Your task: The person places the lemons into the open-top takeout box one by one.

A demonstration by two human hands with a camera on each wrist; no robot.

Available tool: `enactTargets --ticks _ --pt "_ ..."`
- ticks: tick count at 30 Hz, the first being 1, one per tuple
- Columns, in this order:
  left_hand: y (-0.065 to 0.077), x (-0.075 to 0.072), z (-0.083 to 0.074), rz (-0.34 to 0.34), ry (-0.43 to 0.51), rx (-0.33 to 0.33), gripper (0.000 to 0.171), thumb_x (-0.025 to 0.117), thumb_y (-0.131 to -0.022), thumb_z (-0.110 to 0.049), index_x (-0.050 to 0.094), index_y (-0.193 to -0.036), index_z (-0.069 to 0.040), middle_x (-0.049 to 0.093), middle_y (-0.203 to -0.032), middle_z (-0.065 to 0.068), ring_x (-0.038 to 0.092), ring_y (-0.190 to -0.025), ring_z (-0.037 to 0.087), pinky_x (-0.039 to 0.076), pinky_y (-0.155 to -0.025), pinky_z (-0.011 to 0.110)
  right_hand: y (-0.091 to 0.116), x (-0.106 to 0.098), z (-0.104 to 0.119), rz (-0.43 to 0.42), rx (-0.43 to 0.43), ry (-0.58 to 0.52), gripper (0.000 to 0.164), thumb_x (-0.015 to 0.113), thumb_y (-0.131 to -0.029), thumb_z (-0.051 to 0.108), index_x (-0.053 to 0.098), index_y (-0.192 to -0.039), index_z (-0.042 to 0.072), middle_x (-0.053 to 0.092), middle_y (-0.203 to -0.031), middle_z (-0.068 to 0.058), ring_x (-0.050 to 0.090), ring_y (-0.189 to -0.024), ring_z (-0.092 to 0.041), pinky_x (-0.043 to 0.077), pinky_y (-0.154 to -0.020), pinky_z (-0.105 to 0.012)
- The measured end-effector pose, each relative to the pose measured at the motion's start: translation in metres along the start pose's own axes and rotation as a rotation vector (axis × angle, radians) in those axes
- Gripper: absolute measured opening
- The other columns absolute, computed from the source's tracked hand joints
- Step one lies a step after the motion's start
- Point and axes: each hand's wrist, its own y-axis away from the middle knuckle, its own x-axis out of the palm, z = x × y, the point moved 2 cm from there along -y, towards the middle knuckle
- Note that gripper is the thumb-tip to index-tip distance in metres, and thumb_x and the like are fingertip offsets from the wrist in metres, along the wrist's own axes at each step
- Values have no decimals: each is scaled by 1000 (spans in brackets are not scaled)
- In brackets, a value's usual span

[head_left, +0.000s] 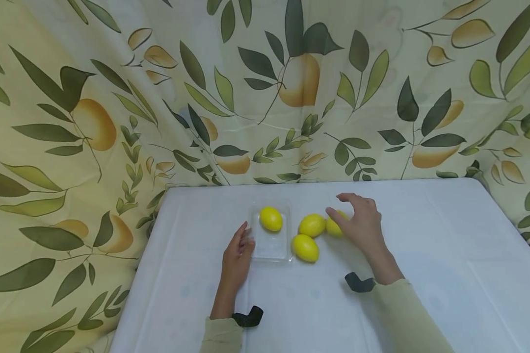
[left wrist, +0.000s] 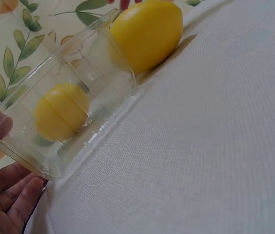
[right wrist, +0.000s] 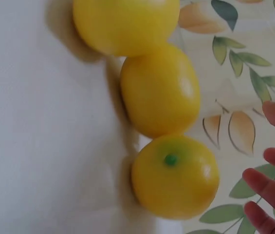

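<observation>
A clear plastic container [head_left: 271, 256] stands on the white table with one yellow lemon [head_left: 271, 218] inside. My left hand [head_left: 237, 257] grips the container's left side, with a fingertip at the rim and other fingers against the outer wall in the left wrist view. Right of the container lie three more lemons: a near one [head_left: 305, 248], a middle one [head_left: 312, 225] and a far-right one [head_left: 335, 224], partly hidden by my right hand [head_left: 358, 220]. That hand hovers by the far-right lemon, thumb and fingers spread apart, with nothing between them.
A white cloth covers the table [head_left: 446, 255]. Behind and to the left hangs a curtain [head_left: 265, 98] printed with leaves and fruit, close to the table's back edge. Black straps [head_left: 249, 317] are on both wrists.
</observation>
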Motion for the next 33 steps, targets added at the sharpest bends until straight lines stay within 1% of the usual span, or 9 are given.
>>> enactTargets --ticks 5,12,16,20,25,29,33 --pt "-1 0 1 -3 -6 5 53 56 -105 -29 41 -155 -37 56 -148 -11 58 -129 14 48 -113 45 4 0 -11 47 43 4 58 70 -93 46 61 -136 8 65 -134 -18 43 -129 -45 32 -98 -70" --pt "-1 0 1 -2 -2 3 53 57 -105 -29 41 -155 -37 56 -148 -12 58 -129 13 48 -112 44 8 5 -22 171 115 63 70 71 -91 54 55 -144 12 58 -145 -18 39 -134 -47 34 -96 -72" --pt "0 0 1 -4 -9 0 53 57 -105 -29 41 -155 -37 56 -147 -12 58 -128 13 48 -112 44 10 8 -26 219 122 89 76 72 -88 56 52 -148 14 53 -150 -19 38 -136 -49 34 -99 -74" --pt "0 0 0 -5 -17 2 53 56 -105 -29 41 -155 -37 56 -147 -11 58 -129 14 48 -112 44 11 10 -29 239 112 95 81 74 -86 59 50 -149 14 51 -152 -19 38 -136 -50 35 -100 -75" --pt "0 0 0 -8 -24 4 53 56 -105 -29 41 -155 -36 56 -148 -11 58 -129 14 48 -112 44 13 12 -31 273 115 107 86 73 -85 62 49 -150 12 50 -152 -22 38 -135 -51 35 -99 -76" --pt "0 1 0 -3 -26 -3 53 56 -105 -29 41 -155 -36 56 -148 -12 58 -129 14 48 -112 44 15 13 -34 297 123 114 85 74 -85 62 48 -151 13 51 -151 -22 38 -135 -52 35 -98 -77" --pt "0 1 1 -5 -28 4 53 56 -105 -29 41 -156 -35 56 -148 -11 58 -129 14 49 -112 44 16 15 -37 300 123 109 84 74 -85 62 49 -150 15 53 -149 -22 40 -134 -51 36 -99 -76"
